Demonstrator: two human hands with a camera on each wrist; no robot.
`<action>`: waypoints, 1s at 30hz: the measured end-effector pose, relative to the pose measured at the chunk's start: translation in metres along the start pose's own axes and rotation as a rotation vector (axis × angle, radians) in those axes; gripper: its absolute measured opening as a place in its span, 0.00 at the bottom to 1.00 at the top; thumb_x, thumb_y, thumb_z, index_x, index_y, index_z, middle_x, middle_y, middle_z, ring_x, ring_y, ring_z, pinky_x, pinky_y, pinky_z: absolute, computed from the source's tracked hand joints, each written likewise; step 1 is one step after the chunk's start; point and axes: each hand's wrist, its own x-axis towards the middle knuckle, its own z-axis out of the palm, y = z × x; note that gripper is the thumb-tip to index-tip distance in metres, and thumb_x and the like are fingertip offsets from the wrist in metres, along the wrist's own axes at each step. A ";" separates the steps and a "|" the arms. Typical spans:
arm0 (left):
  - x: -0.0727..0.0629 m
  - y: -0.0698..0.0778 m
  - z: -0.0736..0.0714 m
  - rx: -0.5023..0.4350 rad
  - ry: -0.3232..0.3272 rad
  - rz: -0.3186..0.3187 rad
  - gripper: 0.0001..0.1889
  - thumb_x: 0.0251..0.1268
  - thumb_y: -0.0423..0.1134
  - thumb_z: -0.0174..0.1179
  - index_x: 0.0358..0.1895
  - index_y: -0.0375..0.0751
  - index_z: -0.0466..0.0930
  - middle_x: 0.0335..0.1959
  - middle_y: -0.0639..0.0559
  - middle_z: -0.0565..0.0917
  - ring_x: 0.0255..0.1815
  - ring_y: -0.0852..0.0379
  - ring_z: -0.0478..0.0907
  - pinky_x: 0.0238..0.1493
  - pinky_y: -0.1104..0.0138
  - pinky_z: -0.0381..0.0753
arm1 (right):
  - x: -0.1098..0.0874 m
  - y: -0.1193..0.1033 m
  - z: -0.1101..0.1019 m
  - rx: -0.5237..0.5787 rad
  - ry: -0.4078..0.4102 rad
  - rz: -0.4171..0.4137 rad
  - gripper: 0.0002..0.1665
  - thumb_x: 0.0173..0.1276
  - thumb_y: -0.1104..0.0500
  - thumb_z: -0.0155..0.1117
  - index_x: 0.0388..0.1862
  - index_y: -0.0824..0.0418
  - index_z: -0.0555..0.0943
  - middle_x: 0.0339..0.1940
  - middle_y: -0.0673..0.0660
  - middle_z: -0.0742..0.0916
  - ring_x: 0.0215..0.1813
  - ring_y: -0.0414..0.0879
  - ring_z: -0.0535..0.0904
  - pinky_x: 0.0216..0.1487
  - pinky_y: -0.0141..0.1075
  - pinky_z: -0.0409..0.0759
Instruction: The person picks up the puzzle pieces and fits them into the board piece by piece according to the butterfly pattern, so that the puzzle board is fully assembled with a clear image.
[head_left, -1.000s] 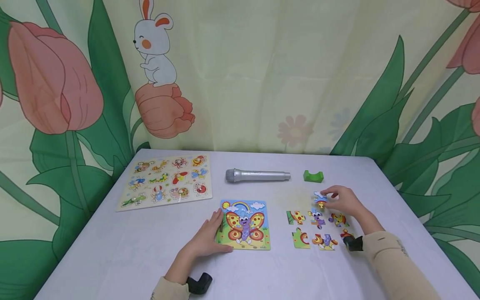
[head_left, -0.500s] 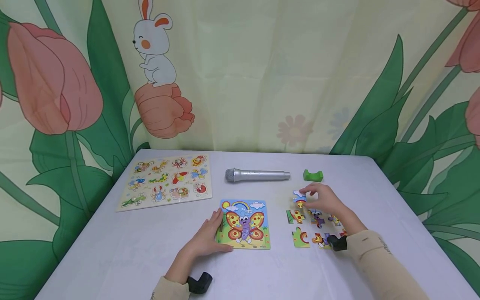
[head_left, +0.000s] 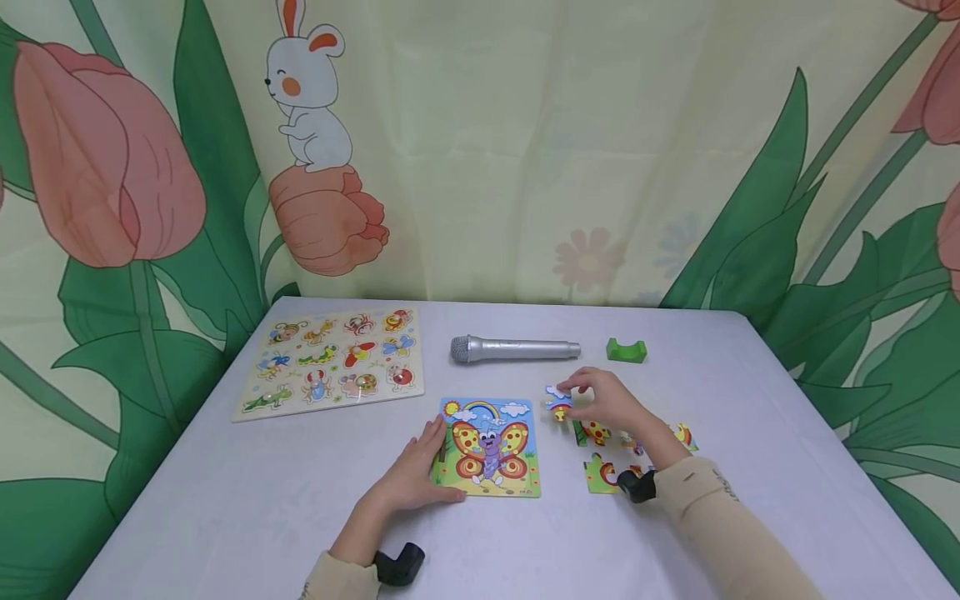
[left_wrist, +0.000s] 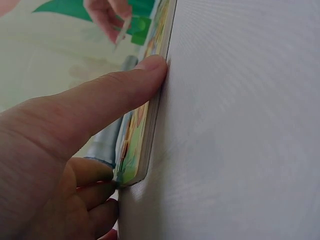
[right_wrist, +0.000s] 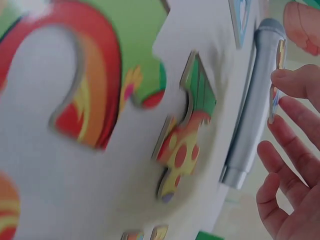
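Observation:
My right hand point(head_left: 611, 407) pinches a jigsaw piece point(head_left: 558, 403) between thumb and fingertips, raised over the table just right of the butterfly puzzle board point(head_left: 491, 450). The right wrist view shows this jigsaw piece point(right_wrist: 277, 82) edge-on. Against the board's left side rests my left hand point(head_left: 408, 475), its fingers extended and the thumb lying along the near edge. From the left wrist, the thumb point(left_wrist: 115, 92) presses at the board's rim point(left_wrist: 147, 140). Other jigsaw pieces point(head_left: 602, 473) lie flat to the right, partly hidden under my right hand and wrist.
A silver toy microphone point(head_left: 521, 350) lies behind the board. Right of it sits a green block point(head_left: 626, 351) with a curved hollow. A larger insect puzzle board point(head_left: 333, 362) occupies the table's back left. Behind the table point(head_left: 225, 500) hangs a printed curtain point(head_left: 487, 150).
My right hand has carried the pinched jigsaw piece leftward, from over the loose pieces to near the board's right edge. The left hand and the board have stayed in place.

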 end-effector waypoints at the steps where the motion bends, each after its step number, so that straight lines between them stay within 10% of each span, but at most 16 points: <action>1: 0.000 0.000 0.000 0.000 0.001 0.003 0.55 0.42 0.51 0.71 0.69 0.29 0.48 0.72 0.38 0.46 0.72 0.43 0.41 0.69 0.49 0.42 | 0.001 -0.002 0.002 -0.002 -0.005 -0.006 0.22 0.49 0.59 0.74 0.46 0.57 0.83 0.43 0.53 0.81 0.44 0.49 0.72 0.39 0.37 0.75; 30: -0.001 -0.001 0.000 -0.004 -0.003 0.000 0.55 0.42 0.51 0.71 0.69 0.29 0.48 0.72 0.38 0.46 0.72 0.42 0.41 0.69 0.49 0.42 | 0.025 -0.043 0.043 -0.052 -0.109 -0.104 0.17 0.47 0.61 0.74 0.40 0.57 0.85 0.36 0.51 0.81 0.39 0.46 0.73 0.39 0.36 0.73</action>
